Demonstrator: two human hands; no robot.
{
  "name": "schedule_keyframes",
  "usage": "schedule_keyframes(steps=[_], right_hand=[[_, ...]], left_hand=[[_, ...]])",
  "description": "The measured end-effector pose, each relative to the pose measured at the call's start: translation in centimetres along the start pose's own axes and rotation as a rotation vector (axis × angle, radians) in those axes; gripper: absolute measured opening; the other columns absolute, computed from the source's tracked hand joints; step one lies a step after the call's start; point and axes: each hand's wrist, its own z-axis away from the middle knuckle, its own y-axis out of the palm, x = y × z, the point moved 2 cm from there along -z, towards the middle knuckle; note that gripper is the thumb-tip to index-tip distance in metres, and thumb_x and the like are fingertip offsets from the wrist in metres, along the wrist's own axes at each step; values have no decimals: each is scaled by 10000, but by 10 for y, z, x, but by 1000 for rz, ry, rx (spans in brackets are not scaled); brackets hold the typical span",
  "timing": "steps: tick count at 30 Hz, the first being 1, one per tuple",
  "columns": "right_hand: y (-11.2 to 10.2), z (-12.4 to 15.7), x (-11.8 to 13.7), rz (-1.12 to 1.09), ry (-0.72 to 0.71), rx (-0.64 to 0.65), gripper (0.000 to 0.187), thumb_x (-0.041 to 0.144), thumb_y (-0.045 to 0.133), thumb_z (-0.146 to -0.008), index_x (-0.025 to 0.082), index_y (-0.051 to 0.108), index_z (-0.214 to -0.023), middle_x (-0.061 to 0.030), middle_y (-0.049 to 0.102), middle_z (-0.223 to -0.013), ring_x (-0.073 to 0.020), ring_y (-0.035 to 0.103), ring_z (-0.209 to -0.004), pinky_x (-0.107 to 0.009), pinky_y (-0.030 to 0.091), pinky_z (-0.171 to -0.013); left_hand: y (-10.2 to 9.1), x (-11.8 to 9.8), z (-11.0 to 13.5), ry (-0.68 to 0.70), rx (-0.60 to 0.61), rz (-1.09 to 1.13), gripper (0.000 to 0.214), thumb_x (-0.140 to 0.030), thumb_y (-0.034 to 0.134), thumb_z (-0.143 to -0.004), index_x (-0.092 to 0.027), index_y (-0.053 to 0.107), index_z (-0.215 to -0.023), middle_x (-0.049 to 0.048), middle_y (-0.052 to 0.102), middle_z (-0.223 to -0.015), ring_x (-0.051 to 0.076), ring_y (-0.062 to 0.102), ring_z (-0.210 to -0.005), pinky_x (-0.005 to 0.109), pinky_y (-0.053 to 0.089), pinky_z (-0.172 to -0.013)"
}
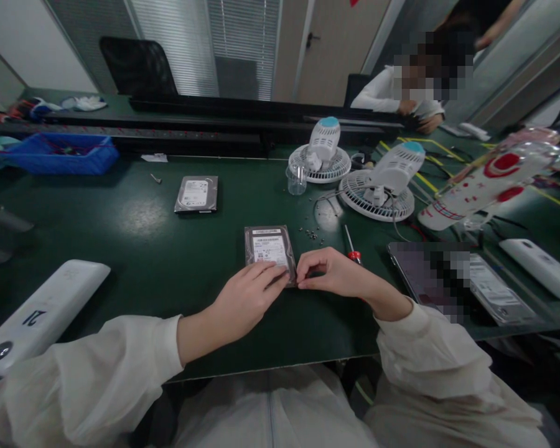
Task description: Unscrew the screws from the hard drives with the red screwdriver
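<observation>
A hard disk drive (267,244) with a white label lies flat on the green table in front of me. My left hand (251,292) rests over its near part with fingers stretched out across the label. At the drive's right edge, my right hand (324,272) has thumb and forefinger pinched together; whatever is between the tips is too small to make out. Several small screws (312,235) are scattered just beyond that hand. A screwdriver (353,252) with a red handle lies behind the right wrist, its shaft pointing away from me.
A second hard drive (196,194) lies farther left. Behind the screws stand a clear plastic cup (296,179) and two white fans (378,190). White devices (51,311) flank the table. A blue bin (68,155) sits back left, a bottle (476,183) right. Another person (376,90) sits across.
</observation>
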Motion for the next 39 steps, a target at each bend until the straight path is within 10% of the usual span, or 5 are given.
schedule_keyframes(steps=[39], right_hand=[[3,-5,-3,-107,257,21,395,506,882,-719,142,740,-780,-16,726,-779,-134,620,-760,-292,468,-751]], left_hand=[[-3,0,-2,5,-27,-16,382,-49,505,-1011,-93,696,-1339,160,747,-1332,284,697,-1240,444,624,-1017]])
